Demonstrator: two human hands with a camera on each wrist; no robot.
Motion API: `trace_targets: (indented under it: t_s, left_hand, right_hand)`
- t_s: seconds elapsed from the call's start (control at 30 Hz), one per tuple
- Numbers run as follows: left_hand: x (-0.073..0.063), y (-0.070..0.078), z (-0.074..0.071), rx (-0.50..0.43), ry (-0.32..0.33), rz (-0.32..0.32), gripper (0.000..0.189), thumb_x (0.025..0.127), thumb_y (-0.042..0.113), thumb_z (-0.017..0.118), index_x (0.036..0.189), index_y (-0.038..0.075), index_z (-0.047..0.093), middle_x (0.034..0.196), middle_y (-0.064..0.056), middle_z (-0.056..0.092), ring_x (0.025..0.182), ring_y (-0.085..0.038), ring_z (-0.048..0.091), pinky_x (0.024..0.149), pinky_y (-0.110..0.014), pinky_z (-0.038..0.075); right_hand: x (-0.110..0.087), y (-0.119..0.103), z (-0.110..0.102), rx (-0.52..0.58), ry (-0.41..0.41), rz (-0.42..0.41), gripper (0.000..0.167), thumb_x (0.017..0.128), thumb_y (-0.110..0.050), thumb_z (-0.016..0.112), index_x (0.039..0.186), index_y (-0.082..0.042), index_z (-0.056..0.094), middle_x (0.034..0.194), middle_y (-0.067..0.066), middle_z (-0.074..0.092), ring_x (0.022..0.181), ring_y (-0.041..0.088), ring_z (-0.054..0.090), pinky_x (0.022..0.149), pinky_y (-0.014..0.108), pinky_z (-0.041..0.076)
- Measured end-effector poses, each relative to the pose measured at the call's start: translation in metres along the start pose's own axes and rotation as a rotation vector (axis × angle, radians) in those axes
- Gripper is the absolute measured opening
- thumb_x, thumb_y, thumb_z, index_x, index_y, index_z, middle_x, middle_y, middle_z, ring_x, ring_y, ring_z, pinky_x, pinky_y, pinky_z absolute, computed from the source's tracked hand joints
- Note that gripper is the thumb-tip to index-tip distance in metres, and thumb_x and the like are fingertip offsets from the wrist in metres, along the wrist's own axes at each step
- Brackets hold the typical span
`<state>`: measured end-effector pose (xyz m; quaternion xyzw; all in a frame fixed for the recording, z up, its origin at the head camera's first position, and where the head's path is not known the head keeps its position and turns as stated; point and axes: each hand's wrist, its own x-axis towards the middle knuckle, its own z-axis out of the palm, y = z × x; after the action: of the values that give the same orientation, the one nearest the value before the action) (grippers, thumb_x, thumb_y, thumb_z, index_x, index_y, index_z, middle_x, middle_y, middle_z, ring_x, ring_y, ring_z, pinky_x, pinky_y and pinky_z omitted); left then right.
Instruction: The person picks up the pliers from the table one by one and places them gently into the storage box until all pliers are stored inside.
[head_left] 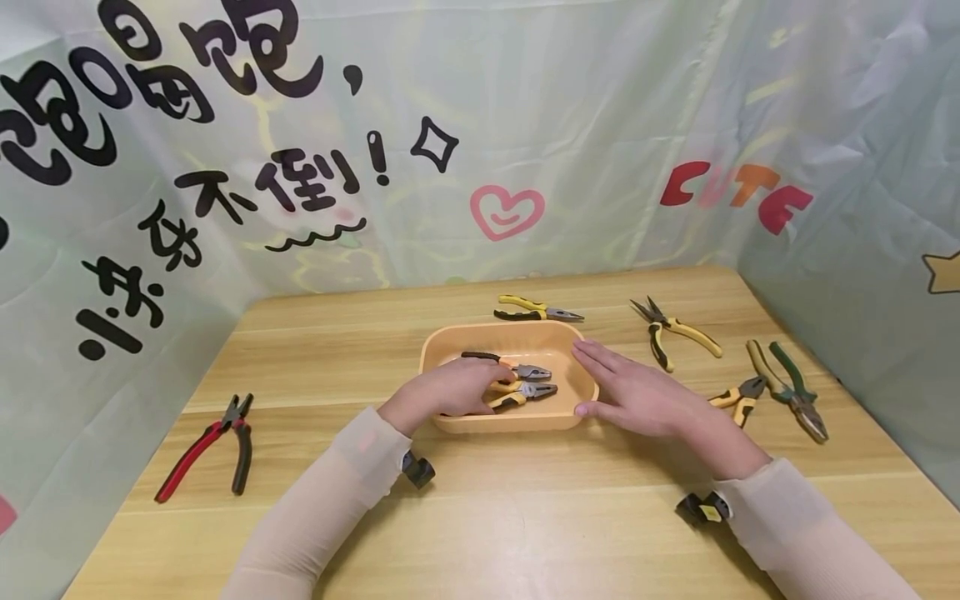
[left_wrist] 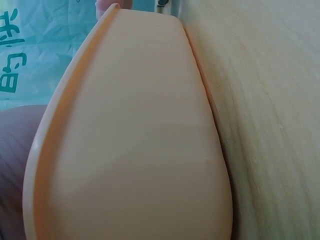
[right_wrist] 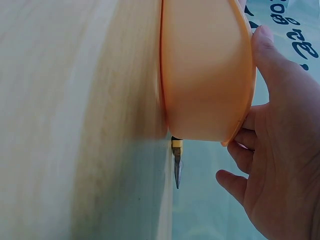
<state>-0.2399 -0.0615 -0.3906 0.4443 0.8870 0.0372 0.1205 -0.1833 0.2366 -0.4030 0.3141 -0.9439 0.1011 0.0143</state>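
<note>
A light-orange plastic basket [head_left: 510, 423] stands mid-table, with two pairs of combination pliers inside. My left hand [head_left: 461, 387] reaches over its left end; its fingers and thumb lie around the handles of the nearer, yellow-handled pliers [head_left: 536, 389] and partly hide them. Just behind are the other pliers [head_left: 531, 372], with a black and orange handle, close to my fingertips. My right hand [head_left: 645, 396] rests with extended fingers against the basket's right end, thumb at the near corner. In the right wrist view, that hand [right_wrist: 280, 115] touches the rim. The left wrist view shows mostly the basket's outer wall [left_wrist: 135, 115].
Red-and-black pliers [head_left: 232, 429] lie at left on the wooden table [head_left: 480, 517]. Yellow-black long-nose pliers [head_left: 536, 310] lie behind the basket, another pair [head_left: 660, 321] farther right. Yellow-handled cutters [head_left: 748, 392] and green-handled pliers [head_left: 798, 400] lie beyond my right hand. Printed cloth [head_left: 600, 125] surrounds the table.
</note>
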Motion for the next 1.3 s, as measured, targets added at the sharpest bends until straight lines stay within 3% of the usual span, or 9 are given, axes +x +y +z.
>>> trace_targets:
  t_s: [0.37, 0.57, 0.73, 0.93, 1.3]
  left_hand:
    - [-0.003, 0.003, -0.001, 0.019, -0.003, 0.001, 0.054, 0.088, 0.018, 0.076, 0.138, 0.013, 0.055, 0.140, -0.001, 0.054, 0.130, -0.020, 0.048, 0.109, -0.036, 0.034]
    - [-0.002, 0.001, 0.001, 0.022, -0.019, -0.005, 0.053, 0.089, 0.016, 0.075, 0.138, 0.014, 0.056, 0.139, 0.000, 0.055, 0.127, -0.022, 0.050, 0.106, -0.037, 0.038]
    - [-0.003, -0.002, 0.002, 0.014, 0.005, -0.012, 0.053, 0.088, 0.017, 0.076, 0.137, 0.017, 0.057, 0.138, 0.001, 0.056, 0.127, -0.024, 0.050, 0.105, -0.036, 0.040]
    - [-0.006, -0.005, -0.001, 0.010, 0.047, 0.000, 0.052, 0.087, 0.024, 0.077, 0.134, 0.018, 0.059, 0.135, 0.001, 0.057, 0.122, -0.019, 0.052, 0.102, -0.037, 0.042]
    - [-0.007, -0.009, 0.002, 0.017, 0.056, -0.039, 0.048, 0.089, 0.034, 0.073, 0.132, 0.015, 0.061, 0.128, 0.000, 0.061, 0.118, -0.020, 0.055, 0.101, -0.036, 0.042]
  right_hand:
    - [0.000, -0.001, 0.000, 0.000, -0.007, 0.003, 0.091, 0.094, -0.064, 0.047, 0.157, -0.007, 0.015, 0.162, 0.014, 0.012, 0.145, 0.033, 0.021, 0.113, 0.049, 0.025]
    - [0.001, -0.001, 0.000, 0.004, -0.011, 0.005, 0.091, 0.094, -0.065, 0.046, 0.158, -0.008, 0.014, 0.162, 0.013, 0.012, 0.145, 0.033, 0.020, 0.112, 0.050, 0.026]
    - [0.001, 0.000, -0.001, 0.006, -0.012, 0.010, 0.091, 0.094, -0.065, 0.046, 0.157, -0.007, 0.014, 0.162, 0.014, 0.012, 0.145, 0.033, 0.020, 0.113, 0.049, 0.026]
    - [0.001, 0.000, -0.001, 0.015, -0.011, 0.013, 0.091, 0.094, -0.064, 0.047, 0.157, -0.008, 0.015, 0.162, 0.013, 0.012, 0.145, 0.033, 0.020, 0.112, 0.049, 0.026]
    - [0.000, 0.000, 0.000, 0.021, -0.008, 0.020, 0.090, 0.094, -0.064, 0.047, 0.158, -0.009, 0.014, 0.162, 0.013, 0.012, 0.144, 0.034, 0.024, 0.111, 0.050, 0.029]
